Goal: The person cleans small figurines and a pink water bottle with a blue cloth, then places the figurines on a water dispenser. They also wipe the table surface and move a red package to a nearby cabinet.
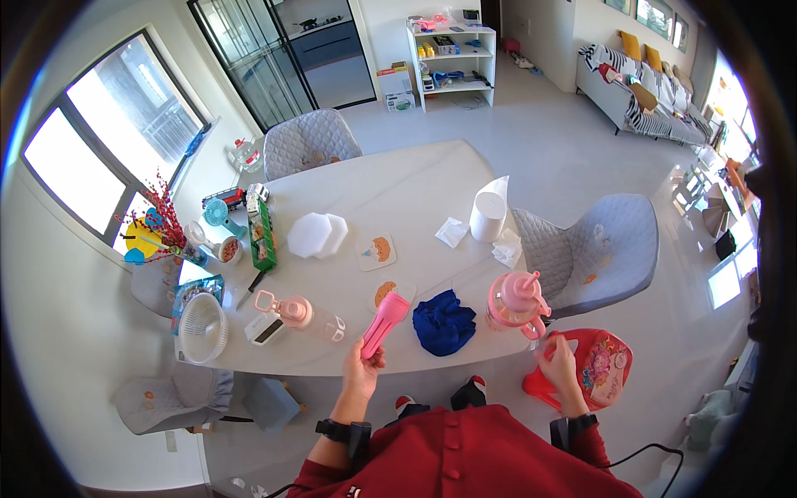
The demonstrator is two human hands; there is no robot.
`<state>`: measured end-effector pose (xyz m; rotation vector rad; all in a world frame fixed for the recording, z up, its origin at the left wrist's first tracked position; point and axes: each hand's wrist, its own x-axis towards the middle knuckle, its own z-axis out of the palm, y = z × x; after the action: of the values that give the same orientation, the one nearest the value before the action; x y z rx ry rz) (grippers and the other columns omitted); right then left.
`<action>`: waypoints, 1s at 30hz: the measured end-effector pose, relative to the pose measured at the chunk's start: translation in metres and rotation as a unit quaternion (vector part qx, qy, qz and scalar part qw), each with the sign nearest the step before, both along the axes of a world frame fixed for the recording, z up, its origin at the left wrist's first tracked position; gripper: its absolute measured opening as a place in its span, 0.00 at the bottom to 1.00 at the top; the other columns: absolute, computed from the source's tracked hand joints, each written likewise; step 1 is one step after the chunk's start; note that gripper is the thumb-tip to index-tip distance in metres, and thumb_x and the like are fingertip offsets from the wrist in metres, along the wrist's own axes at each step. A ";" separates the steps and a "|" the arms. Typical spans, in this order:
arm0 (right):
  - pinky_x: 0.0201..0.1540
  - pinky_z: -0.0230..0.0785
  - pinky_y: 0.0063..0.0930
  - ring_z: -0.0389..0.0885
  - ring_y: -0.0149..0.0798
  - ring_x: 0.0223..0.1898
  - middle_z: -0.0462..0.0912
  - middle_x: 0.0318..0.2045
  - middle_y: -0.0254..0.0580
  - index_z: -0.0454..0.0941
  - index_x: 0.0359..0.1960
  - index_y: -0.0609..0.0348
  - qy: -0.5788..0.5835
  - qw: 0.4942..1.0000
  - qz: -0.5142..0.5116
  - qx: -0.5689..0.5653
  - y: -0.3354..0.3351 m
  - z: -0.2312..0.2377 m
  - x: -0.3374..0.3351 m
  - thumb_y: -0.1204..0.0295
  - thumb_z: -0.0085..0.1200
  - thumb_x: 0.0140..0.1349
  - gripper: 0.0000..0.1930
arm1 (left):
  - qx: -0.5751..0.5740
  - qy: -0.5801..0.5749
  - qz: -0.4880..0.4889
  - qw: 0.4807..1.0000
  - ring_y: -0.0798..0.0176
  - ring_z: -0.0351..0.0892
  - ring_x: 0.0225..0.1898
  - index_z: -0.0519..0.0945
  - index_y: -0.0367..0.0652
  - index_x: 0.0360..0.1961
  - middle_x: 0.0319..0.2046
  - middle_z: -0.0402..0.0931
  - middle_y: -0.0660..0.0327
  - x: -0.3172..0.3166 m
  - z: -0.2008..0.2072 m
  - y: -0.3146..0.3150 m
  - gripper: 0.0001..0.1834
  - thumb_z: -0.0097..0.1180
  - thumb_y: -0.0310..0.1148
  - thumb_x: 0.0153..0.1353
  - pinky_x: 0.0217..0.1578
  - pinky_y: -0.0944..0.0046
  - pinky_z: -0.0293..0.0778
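My left hand (363, 368) is closed around the narrow end of a long pink plastic thing (387, 323) with a wider far end, held up over the table's near edge. I cannot make out its exact kind. My right hand (559, 362) hangs off the table's right corner, fingers loosely bent and apart, with nothing seen in it. Just beyond it stands a large pink tumbler (515, 300) with a straw and handle. A crumpled dark blue cloth (444, 323) lies between my hands. Left of the pink thing, a clear water bottle with a pink lid (296, 312) lies on its side.
On the white table (398, 199) are a paper roll (489, 212), white octagonal pieces (318, 236), a white basket (203, 329), a small display device (265, 329) and a green box (261, 236). A red stool (599, 370) and grey chair (610, 253) stand to the right.
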<state>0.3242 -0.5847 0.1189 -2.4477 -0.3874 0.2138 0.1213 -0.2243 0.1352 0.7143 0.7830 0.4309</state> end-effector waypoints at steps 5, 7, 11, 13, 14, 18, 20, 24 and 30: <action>0.38 0.74 0.32 0.82 0.42 0.33 0.82 0.37 0.42 0.76 0.44 0.59 0.254 0.924 0.283 -0.041 0.023 0.010 -0.005 0.61 0.63 0.53 0.20 | 0.051 0.005 -0.036 0.998 0.66 0.73 0.23 0.77 0.37 0.40 0.27 0.77 0.58 -0.013 0.010 0.006 0.19 0.46 0.45 0.66 0.26 0.67 0.70; 0.44 0.73 0.33 0.80 0.43 0.39 0.80 0.41 0.45 0.75 0.47 0.61 0.219 0.903 0.370 -0.008 0.067 0.000 -0.010 0.61 0.63 0.53 0.23 | 0.064 0.022 -0.068 0.995 0.65 0.73 0.24 0.76 0.37 0.41 0.27 0.76 0.57 -0.016 0.014 0.007 0.21 0.44 0.47 0.68 0.27 0.66 0.70; 0.56 0.63 0.44 0.65 0.49 0.60 0.65 0.61 0.47 0.64 0.61 0.45 -0.016 0.898 0.434 -0.065 0.170 -0.030 -0.019 0.55 0.65 0.49 0.37 | 0.083 0.036 -0.094 0.991 0.65 0.73 0.24 0.77 0.37 0.40 0.28 0.77 0.57 -0.021 0.018 0.007 0.23 0.44 0.49 0.68 0.27 0.66 0.70; 0.55 0.63 0.51 0.65 0.54 0.56 0.66 0.58 0.41 0.63 0.62 0.28 -0.095 0.903 0.393 -0.146 0.196 -0.044 -0.028 0.57 0.66 0.46 0.39 | 0.095 0.024 -0.101 0.990 0.65 0.73 0.24 0.78 0.37 0.40 0.27 0.77 0.58 -0.024 0.017 0.005 0.23 0.44 0.49 0.69 0.27 0.66 0.70; 0.53 0.64 0.52 0.66 0.54 0.53 0.67 0.56 0.41 0.65 0.60 0.29 -0.105 0.897 0.390 -0.182 0.206 -0.051 -0.029 0.59 0.65 0.45 0.36 | 0.094 0.012 -0.100 0.990 0.67 0.72 0.22 0.78 0.38 0.38 0.26 0.77 0.59 -0.027 0.016 0.005 0.21 0.44 0.47 0.69 0.25 0.68 0.70; 0.42 0.74 0.47 0.71 0.54 0.45 0.69 0.46 0.40 0.71 0.51 0.33 -0.034 0.934 0.334 -0.124 0.218 -0.063 -0.017 0.69 0.61 0.46 0.27 | 0.098 0.024 -0.079 0.992 0.65 0.74 0.21 0.76 0.38 0.39 0.26 0.77 0.57 -0.035 0.010 0.010 0.19 0.43 0.44 0.69 0.23 0.66 0.71; 0.43 0.73 0.38 0.74 0.48 0.46 0.74 0.44 0.43 0.72 0.52 0.42 0.176 0.949 0.257 0.043 0.218 -0.056 -0.008 0.68 0.62 0.44 0.28 | 0.069 0.054 -0.058 0.994 0.63 0.76 0.21 0.75 0.38 0.41 0.26 0.77 0.56 -0.038 0.007 0.014 0.18 0.43 0.43 0.69 0.22 0.65 0.72; 0.52 0.68 0.31 0.74 0.38 0.49 0.76 0.47 0.46 0.68 0.57 0.52 0.294 0.902 0.232 0.213 0.204 -0.009 -0.010 0.69 0.63 0.47 0.32 | 0.076 0.041 -0.114 0.990 0.62 0.77 0.20 0.73 0.38 0.44 0.26 0.77 0.54 -0.028 0.005 0.014 0.18 0.41 0.43 0.70 0.21 0.67 0.72; 0.56 0.66 0.38 0.73 0.50 0.52 0.72 0.50 0.47 0.67 0.59 0.47 0.084 0.853 0.434 0.277 0.194 0.069 -0.052 0.68 0.62 0.54 0.29 | 0.199 0.061 -0.229 0.951 0.71 0.72 0.17 0.76 0.41 0.41 0.22 0.74 0.63 0.012 0.012 -0.018 0.17 0.43 0.43 0.68 0.15 0.73 0.63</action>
<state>0.2723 -0.3903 0.1880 -1.5304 -1.2660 0.5930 0.1335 -0.2420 0.1474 1.2784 0.6236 0.1196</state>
